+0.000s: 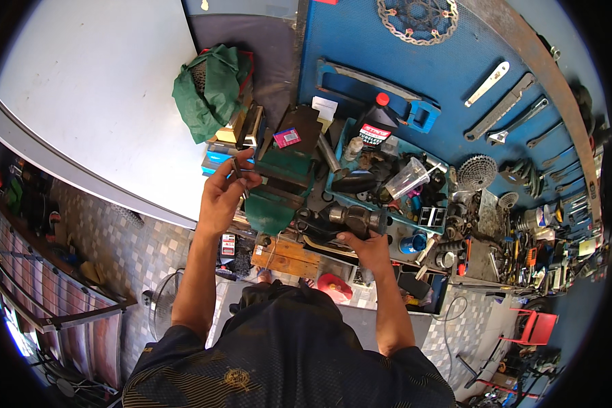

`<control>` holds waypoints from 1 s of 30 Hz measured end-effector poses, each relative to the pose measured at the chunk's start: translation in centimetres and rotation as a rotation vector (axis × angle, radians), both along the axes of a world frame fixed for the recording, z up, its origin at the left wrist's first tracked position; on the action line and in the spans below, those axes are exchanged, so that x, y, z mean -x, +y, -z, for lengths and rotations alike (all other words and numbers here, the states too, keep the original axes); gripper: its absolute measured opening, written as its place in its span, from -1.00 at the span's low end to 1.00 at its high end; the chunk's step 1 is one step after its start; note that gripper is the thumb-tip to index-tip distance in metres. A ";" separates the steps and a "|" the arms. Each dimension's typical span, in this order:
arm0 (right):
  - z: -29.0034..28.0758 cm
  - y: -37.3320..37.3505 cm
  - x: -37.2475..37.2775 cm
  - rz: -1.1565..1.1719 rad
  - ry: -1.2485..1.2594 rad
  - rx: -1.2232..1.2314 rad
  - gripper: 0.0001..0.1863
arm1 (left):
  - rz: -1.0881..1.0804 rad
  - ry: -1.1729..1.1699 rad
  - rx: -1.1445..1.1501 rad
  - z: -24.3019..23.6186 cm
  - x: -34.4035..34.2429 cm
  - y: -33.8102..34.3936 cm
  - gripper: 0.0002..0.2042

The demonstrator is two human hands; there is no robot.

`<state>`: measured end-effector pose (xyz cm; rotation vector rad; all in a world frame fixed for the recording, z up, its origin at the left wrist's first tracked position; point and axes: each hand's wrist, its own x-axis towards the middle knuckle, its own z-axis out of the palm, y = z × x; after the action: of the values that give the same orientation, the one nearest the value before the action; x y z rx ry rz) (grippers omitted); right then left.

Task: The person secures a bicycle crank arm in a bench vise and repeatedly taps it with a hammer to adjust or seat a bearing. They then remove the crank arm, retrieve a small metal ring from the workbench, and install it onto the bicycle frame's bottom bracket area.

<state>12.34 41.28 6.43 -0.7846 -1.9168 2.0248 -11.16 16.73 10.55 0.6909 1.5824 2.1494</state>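
My left hand (224, 194) is raised at the left of a green bench vise (279, 187), with its fingers closed around the vise's thin metal handle bar (238, 170). My right hand (367, 248) grips a dark, bulky metal bicycle part (343, 221) with a silvery tube end, held just right of the vise jaws. Whether the part sits between the jaws is hidden. The vise stands on a wooden block (285, 257) at the bench's front edge.
A blue tray (360, 170) behind the part holds a black bottle with a red cap (376, 124), a clear plastic cup (408, 178) and small items. Wrenches (503, 105) and a brake disc (418, 19) hang on the blue pegboard. A green cloth (207, 88) lies at left.
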 end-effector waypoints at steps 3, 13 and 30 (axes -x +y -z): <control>0.2 0.7 0.2 0.025 0.032 0.016 -0.53 | -0.001 0.013 0.018 0.0 -0.1 -0.4 -0.47; 0.3 1.4 1.6 -0.059 0.088 -0.039 -0.50 | 0.009 0.048 0.029 -0.4 -0.6 -0.3 -0.48; 2.0 0.8 3.0 -0.141 0.132 -0.103 -0.47 | 0.047 0.091 -0.020 -0.6 -1.4 0.9 -0.54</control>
<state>9.34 42.04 4.45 -0.4912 -2.0314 1.9828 -9.72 17.64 11.11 0.8353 1.5758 2.1308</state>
